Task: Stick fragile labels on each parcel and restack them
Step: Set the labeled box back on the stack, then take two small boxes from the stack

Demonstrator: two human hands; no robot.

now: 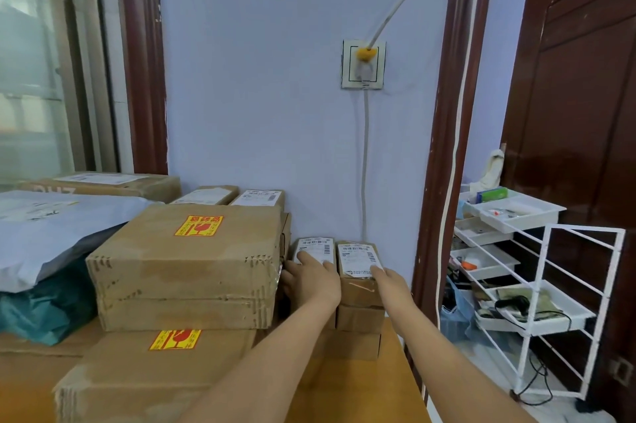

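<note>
Two small cardboard parcels stand side by side near the wall, each with a white shipping label on top. My left hand (315, 276) grips the left small parcel (318, 247), fingers over its label and thumb down its left side. My right hand (387, 279) lies on the near end of the right small parcel (358, 255); its grip is hidden. To the left, a big brown parcel (192, 260) with a yellow-red fragile label (198, 225) sits on a lower parcel (144, 374) that bears another fragile label (175, 340).
More boxes (258, 198) and grey mailer bags (51, 226) fill the table's back left. A cable (366, 160) hangs from a wall socket (363, 64) behind the small parcels. A white wire shelf rack (550, 298) stands at the right, past the wooden table's edge (409, 374).
</note>
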